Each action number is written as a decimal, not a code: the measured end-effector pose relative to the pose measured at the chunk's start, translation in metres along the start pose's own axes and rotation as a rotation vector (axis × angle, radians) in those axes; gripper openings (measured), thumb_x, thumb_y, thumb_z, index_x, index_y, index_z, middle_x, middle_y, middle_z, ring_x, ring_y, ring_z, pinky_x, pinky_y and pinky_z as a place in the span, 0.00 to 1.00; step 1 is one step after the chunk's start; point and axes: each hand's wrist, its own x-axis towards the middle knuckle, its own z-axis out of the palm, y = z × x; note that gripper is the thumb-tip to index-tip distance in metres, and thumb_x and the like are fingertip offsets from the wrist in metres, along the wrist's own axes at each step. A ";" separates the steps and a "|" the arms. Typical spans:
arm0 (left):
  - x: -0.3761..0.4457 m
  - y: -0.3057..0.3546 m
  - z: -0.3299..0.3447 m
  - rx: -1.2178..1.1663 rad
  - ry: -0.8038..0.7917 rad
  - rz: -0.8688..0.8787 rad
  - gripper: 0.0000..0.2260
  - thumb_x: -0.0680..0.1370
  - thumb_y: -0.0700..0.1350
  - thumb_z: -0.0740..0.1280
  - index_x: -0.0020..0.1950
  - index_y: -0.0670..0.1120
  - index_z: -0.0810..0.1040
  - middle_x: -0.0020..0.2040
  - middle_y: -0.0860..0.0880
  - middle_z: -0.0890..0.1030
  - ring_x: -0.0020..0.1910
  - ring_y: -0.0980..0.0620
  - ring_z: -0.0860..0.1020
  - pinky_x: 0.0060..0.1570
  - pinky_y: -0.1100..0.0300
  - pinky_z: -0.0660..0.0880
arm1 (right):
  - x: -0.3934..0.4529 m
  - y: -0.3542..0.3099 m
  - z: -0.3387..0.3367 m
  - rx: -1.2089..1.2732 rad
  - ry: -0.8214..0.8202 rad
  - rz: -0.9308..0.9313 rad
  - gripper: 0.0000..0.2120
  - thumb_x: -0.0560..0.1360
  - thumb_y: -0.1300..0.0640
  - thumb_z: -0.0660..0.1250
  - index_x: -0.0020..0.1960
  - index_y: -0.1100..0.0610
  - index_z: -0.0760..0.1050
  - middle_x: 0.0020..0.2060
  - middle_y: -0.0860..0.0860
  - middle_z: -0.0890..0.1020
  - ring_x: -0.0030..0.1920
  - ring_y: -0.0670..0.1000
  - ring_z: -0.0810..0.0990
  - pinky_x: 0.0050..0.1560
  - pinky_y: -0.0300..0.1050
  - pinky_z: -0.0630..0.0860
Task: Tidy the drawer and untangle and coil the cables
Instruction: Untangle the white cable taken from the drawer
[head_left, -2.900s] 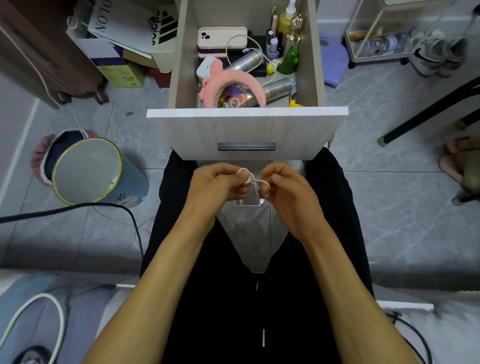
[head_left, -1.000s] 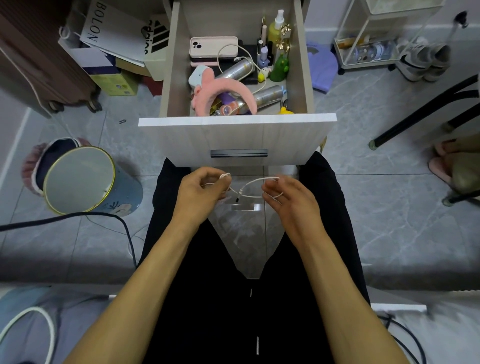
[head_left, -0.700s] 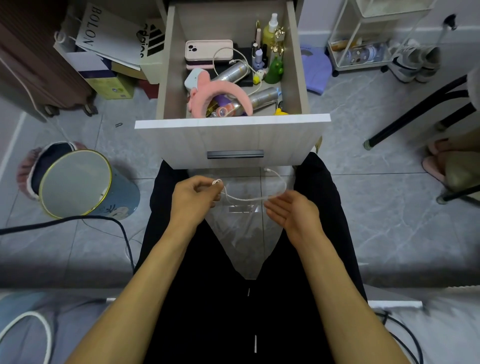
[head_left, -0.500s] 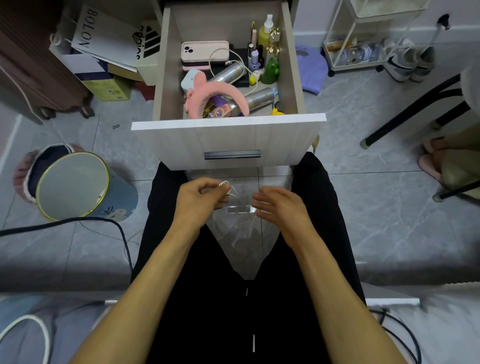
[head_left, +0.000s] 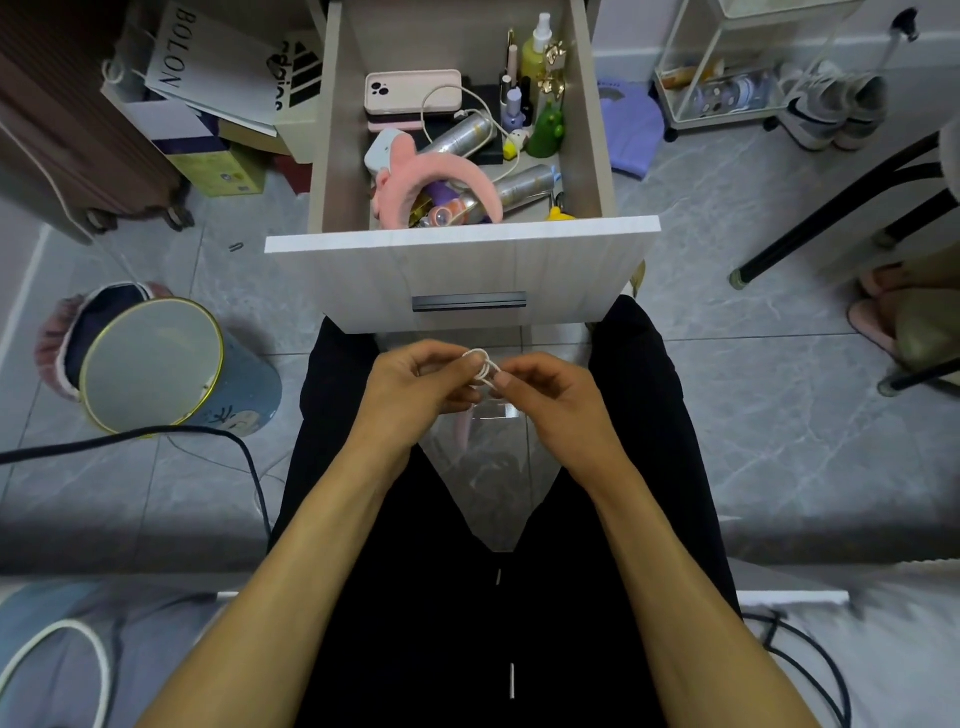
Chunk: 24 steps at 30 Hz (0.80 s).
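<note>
Head view: above the lap, the left hand (head_left: 415, 395) and right hand (head_left: 550, 400) both pinch a thin white cable (head_left: 480, 366) wound into small loops between their fingertips. Beyond them stands the open drawer (head_left: 462, 270), cluttered with a pink headband (head_left: 452, 179) and phone (head_left: 413, 92).

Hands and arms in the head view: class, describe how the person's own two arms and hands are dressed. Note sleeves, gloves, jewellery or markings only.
Both forearms are bare up to the bottom edge of the picture, so no sleeve shows. The left hand and right hand wear no gloves. No ring, watch, bracelet or marking can be seen on either hand or wrist. Below the arms the person wears black trousers.
</note>
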 end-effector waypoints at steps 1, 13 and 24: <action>-0.001 0.000 0.001 -0.035 -0.004 -0.020 0.04 0.77 0.43 0.71 0.49 0.44 0.84 0.42 0.46 0.86 0.41 0.48 0.84 0.43 0.58 0.81 | 0.000 0.000 0.000 0.000 0.001 -0.003 0.05 0.77 0.64 0.67 0.51 0.63 0.81 0.43 0.57 0.84 0.45 0.53 0.84 0.51 0.42 0.80; -0.010 0.005 -0.002 -0.157 -0.030 -0.148 0.05 0.77 0.45 0.70 0.44 0.46 0.84 0.40 0.46 0.84 0.43 0.48 0.83 0.42 0.57 0.79 | -0.002 -0.007 0.002 -0.027 0.106 -0.085 0.03 0.75 0.64 0.70 0.44 0.58 0.81 0.34 0.48 0.82 0.36 0.47 0.81 0.40 0.38 0.78; -0.016 0.006 0.000 0.223 0.045 0.225 0.06 0.75 0.41 0.72 0.47 0.53 0.83 0.42 0.55 0.85 0.41 0.54 0.84 0.44 0.62 0.80 | -0.005 -0.009 -0.001 -0.139 0.105 -0.091 0.01 0.75 0.60 0.70 0.46 0.56 0.81 0.36 0.50 0.83 0.36 0.49 0.81 0.42 0.41 0.80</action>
